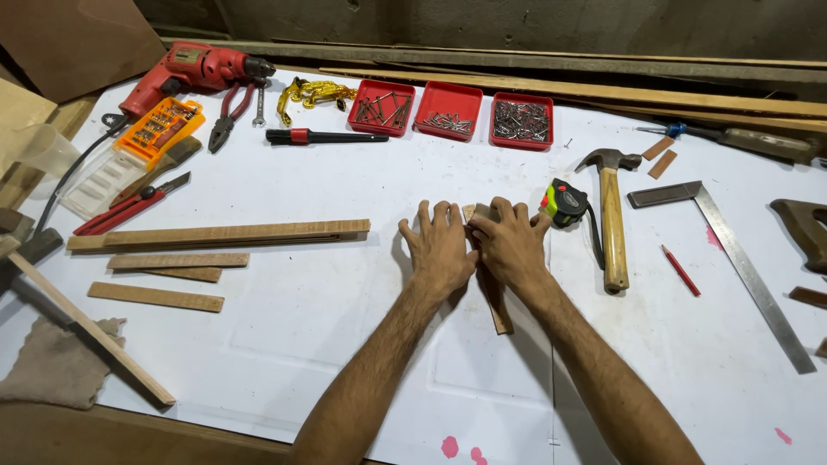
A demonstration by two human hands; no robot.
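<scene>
My left hand (439, 245) and my right hand (512, 245) lie side by side on the white table top (301, 344), both pressing down on a narrow wooden strip (498, 310) that runs toward me beneath them. Its far end (479, 212) peeks out between my fingers. Fingers of both hands are spread flat over the wood. A yellow-and-black tape measure (564, 203) sits just right of my right hand, and a wooden-handled claw hammer (612, 215) lies beyond it.
Long wooden strips (220, 234) and shorter pieces (155, 296) lie to the left. Three red trays of nails and screws (450, 110), a red drill (194, 73), pliers (226, 116), a bit set (159, 127) sit at the back. A steel square (745, 267), red pencil (680, 270) lie right.
</scene>
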